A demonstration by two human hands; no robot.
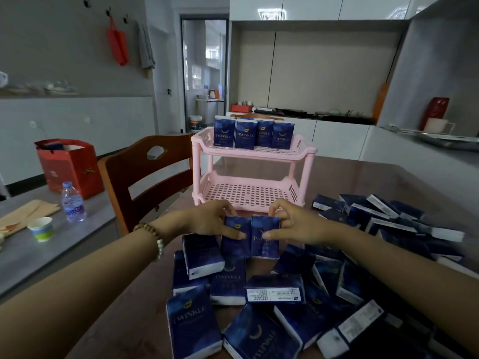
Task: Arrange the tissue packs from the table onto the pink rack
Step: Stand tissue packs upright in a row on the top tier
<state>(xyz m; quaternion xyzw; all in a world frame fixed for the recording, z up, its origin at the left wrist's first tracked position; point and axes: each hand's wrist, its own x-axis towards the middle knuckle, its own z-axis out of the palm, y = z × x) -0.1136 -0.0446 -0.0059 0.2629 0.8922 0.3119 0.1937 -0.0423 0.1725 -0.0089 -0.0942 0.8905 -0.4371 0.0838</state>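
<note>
Left hand [210, 221] grips the left pack [233, 248]: thumb across the front face, fingers curled over the top edge, fingertips hidden behind it. Right hand [293, 224] grips the right pack [265, 248] the same way. Both packs stand upright, side edges touching, just in front of the pink rack [254, 154]. Whether their lower ends rest on the loose packs [274, 288] cannot be determined. The loose packs lie heaped on the worktop [375, 177]; the heap is cut off at the bottom and right frame edges. Four packs [252, 134] stand in a row on the rack's top shelf; any packs behind them cannot be counted.
</note>
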